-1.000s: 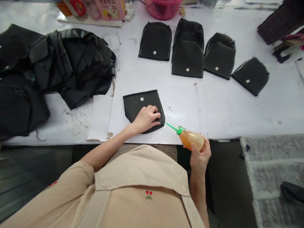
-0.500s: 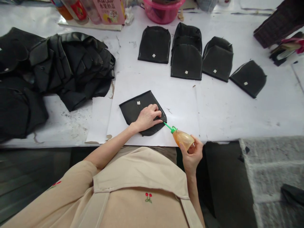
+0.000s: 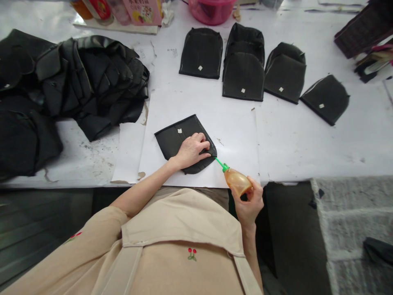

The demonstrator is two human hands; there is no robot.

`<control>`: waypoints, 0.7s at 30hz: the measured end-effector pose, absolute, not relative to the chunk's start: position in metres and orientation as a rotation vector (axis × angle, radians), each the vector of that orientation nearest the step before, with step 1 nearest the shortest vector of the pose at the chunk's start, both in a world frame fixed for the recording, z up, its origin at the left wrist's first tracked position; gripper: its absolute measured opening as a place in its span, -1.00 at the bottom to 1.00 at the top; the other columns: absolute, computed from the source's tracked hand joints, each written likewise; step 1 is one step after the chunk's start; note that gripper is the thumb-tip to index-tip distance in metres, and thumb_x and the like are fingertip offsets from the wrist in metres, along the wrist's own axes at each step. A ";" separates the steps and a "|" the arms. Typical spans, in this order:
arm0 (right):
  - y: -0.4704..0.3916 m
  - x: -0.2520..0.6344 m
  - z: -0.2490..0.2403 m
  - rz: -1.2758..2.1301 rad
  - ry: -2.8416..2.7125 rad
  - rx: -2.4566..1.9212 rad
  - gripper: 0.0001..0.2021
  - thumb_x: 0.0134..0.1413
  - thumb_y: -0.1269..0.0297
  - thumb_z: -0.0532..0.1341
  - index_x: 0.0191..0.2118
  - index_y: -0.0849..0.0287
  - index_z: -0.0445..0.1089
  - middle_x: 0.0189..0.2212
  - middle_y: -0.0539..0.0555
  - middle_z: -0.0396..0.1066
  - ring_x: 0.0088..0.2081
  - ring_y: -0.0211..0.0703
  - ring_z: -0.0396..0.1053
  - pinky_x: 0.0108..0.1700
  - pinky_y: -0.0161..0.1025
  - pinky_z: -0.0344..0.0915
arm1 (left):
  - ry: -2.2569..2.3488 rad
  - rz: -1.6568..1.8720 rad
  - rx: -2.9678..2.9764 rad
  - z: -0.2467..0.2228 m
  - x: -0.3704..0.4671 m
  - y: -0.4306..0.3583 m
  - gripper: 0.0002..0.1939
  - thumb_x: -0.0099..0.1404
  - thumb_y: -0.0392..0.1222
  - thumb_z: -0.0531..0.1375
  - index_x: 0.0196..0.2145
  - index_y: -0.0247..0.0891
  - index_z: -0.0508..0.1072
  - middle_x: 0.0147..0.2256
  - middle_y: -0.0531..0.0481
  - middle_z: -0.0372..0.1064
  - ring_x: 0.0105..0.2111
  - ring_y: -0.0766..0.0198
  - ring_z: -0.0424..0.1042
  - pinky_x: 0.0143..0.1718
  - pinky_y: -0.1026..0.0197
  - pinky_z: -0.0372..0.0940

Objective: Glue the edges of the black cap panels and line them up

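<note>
A black fabric piece with a small white tag lies slanted on white paper in front of me. My left hand presses on it with curled fingers, thumb and fingertips closed at its right corner. In my right hand is a squeeze bottle of amber liquid with a green nozzle. The nozzle tip is at the corner of the black piece, just right of my left thumb. Whether it touches the fabric is hard to see.
Several black pieces with white tags, one of them, lie across the back. A heap of black material covers the left side. Behind are a pink basin and a pink box. A dark holder stands at the right.
The nozzle tip has shifted slightly right, to the outer edge of the corner. My left hand stays on the black piece. The whole view has shifted a little.
</note>
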State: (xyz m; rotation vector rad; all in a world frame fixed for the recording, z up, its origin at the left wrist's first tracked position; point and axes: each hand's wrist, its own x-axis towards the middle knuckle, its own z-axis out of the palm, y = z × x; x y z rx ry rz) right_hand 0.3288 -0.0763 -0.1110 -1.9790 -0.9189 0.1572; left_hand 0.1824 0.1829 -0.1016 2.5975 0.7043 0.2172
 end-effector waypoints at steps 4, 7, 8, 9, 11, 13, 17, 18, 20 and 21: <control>-0.073 0.327 -0.103 0.175 -0.957 -1.977 -0.45 0.05 0.08 0.46 0.11 0.13 0.38 -0.05 0.21 0.51 -0.07 0.08 0.55 -0.09 -0.03 0.57 | 0.717 0.209 2.591 -0.101 0.182 0.183 -0.82 0.34 -0.05 0.34 -0.22 -0.19 0.52 -0.14 -0.09 0.36 -0.15 0.10 0.33 -0.20 0.10 0.24; -0.071 0.327 -0.095 0.223 -0.958 -1.980 -0.46 0.06 0.08 0.46 0.12 0.12 0.39 -0.06 0.20 0.51 -0.08 0.07 0.55 -0.14 -0.08 0.57 | 0.723 0.197 2.587 -0.100 0.182 0.183 -0.82 0.33 -0.06 0.35 -0.21 -0.20 0.52 -0.13 -0.10 0.35 -0.15 0.09 0.32 -0.19 0.10 0.24; -0.071 0.327 -0.092 0.240 -0.957 -1.977 -0.46 0.06 0.08 0.47 0.12 0.12 0.40 -0.06 0.20 0.52 -0.08 0.06 0.55 -0.17 -0.11 0.57 | 0.724 0.194 2.586 -0.100 0.182 0.183 -0.81 0.33 -0.06 0.35 -0.21 -0.20 0.52 -0.13 -0.10 0.35 -0.14 0.09 0.32 -0.19 0.10 0.23; -0.071 0.326 -0.090 0.259 -0.954 -1.974 -0.46 0.05 0.08 0.47 0.11 0.12 0.40 -0.06 0.20 0.52 -0.09 0.05 0.55 -0.19 -0.12 0.57 | 0.724 0.191 2.585 -0.100 0.182 0.183 -0.81 0.33 -0.07 0.35 -0.20 -0.21 0.52 -0.13 -0.10 0.36 -0.14 0.09 0.32 -0.19 0.10 0.23; -0.071 0.326 -0.086 0.295 -0.931 -1.970 -0.45 0.04 0.07 0.48 0.11 0.13 0.41 -0.05 0.19 0.52 -0.09 0.05 0.55 -0.19 -0.13 0.56 | 0.728 0.190 2.584 -0.100 0.182 0.183 -0.81 0.34 -0.07 0.35 -0.20 -0.21 0.52 -0.12 -0.11 0.36 -0.14 0.09 0.32 -0.18 0.10 0.23; -0.071 0.326 -0.084 0.327 -0.893 -1.976 -0.43 0.02 0.05 0.48 0.11 0.13 0.41 -0.04 0.20 0.52 -0.09 0.06 0.56 -0.17 -0.11 0.56 | 0.733 0.194 2.582 -0.100 0.183 0.183 -0.81 0.33 -0.07 0.35 -0.20 -0.21 0.52 -0.12 -0.11 0.36 -0.15 0.09 0.33 -0.18 0.10 0.24; -0.071 0.326 -0.084 0.378 -0.848 -1.972 -0.43 0.01 0.04 0.49 0.10 0.13 0.42 -0.03 0.19 0.53 -0.09 0.06 0.56 -0.15 -0.10 0.57 | 0.732 0.214 2.562 -0.100 0.182 0.184 -0.80 0.33 -0.05 0.36 -0.21 -0.22 0.52 -0.13 -0.11 0.37 -0.15 0.09 0.34 -0.17 0.09 0.25; -0.071 0.326 -0.083 0.388 -0.852 -1.965 -0.43 0.01 0.05 0.49 0.10 0.13 0.42 -0.03 0.19 0.53 -0.09 0.06 0.56 -0.15 -0.10 0.57 | 0.728 0.220 2.556 -0.100 0.181 0.184 -0.79 0.33 -0.04 0.36 -0.21 -0.22 0.52 -0.13 -0.11 0.37 -0.15 0.09 0.34 -0.16 0.09 0.25; -0.071 0.325 -0.082 0.399 -0.875 -1.956 -0.44 0.01 0.07 0.49 0.11 0.13 0.43 -0.03 0.18 0.53 -0.10 0.05 0.56 -0.16 -0.12 0.56 | 0.721 0.227 2.553 -0.101 0.180 0.184 -0.78 0.33 -0.03 0.36 -0.20 -0.21 0.52 -0.13 -0.11 0.37 -0.14 0.09 0.34 -0.16 0.09 0.26; -0.071 0.325 -0.082 0.400 -0.892 -1.955 -0.45 0.02 0.07 0.48 0.10 0.13 0.43 -0.04 0.18 0.53 -0.11 0.04 0.56 -0.18 -0.13 0.56 | 0.722 0.228 2.554 -0.101 0.180 0.184 -0.78 0.33 -0.03 0.36 -0.20 -0.21 0.52 -0.13 -0.11 0.37 -0.14 0.09 0.34 -0.16 0.09 0.26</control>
